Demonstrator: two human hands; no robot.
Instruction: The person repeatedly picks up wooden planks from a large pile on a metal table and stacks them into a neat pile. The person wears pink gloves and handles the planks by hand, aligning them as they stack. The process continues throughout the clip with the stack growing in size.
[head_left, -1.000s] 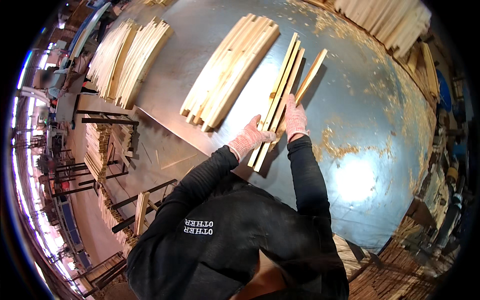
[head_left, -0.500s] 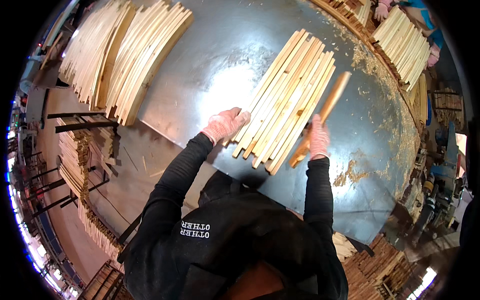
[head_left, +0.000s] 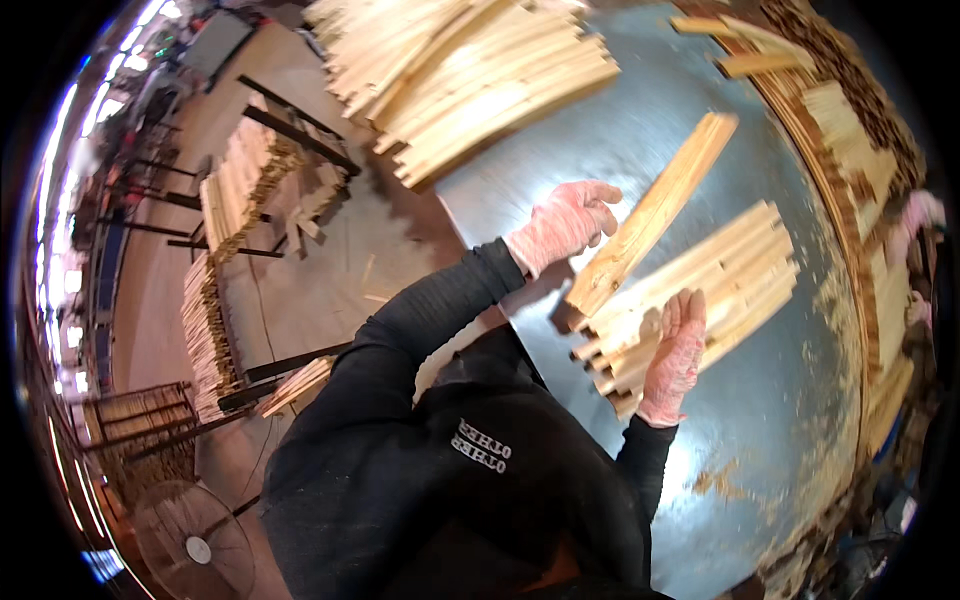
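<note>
A wide wooden board (head_left: 652, 215) slants between my hands, along the left side of a row of narrow wooden strips (head_left: 735, 262). Whether it rests on the table or is in mid-air I cannot tell. My left hand (head_left: 566, 226), in a pink-white knit glove, is just left of the board with fingers curved and apart. Nothing shows in its grasp. Gloved the same way, my right hand (head_left: 674, 358) is over the near part of the strips, its fingers stretched out and partly hiding them.
Larger rows of strips (head_left: 510, 90) lie at the far left of the metal table (head_left: 560, 400). Sawdust (head_left: 720, 482) litters its right side. Beyond the right edge are more strips (head_left: 850, 140) and another person's gloved hand (head_left: 920, 212). Racks of stacked wood (head_left: 240, 185) and a fan (head_left: 198, 548) stand left.
The board has gone from my right hand, right of the strips, to their left side between my hands. My right hand has opened. The whole view has turned.
</note>
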